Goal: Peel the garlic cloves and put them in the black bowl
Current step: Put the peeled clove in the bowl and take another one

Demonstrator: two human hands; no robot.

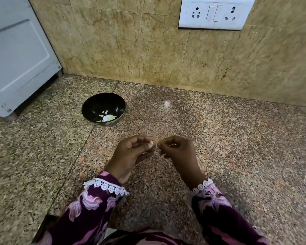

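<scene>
Speckled granite table (237, 138) runs to a tan stone wall (131, 50); white appliance (16, 59) at far left, white socket plate (214, 13) up on the wall. Black bowl (103, 109) sits left of centre, peeled garlic cloves (107, 118) inside. Left hand (132, 154) and right hand (178, 152) meet above the table, nearer than the bowl, fingers curled, fingertips pinching something tiny between them: too small to identify.

Single head view only, wide-angle, looked forward and down from above counter (237, 147). Hands sat close at 6 o'clock, wall (131, 46) filled 12 o'clock, white appliance (16, 59) cut off at 10 o'clock. No second view shared anything.
</scene>
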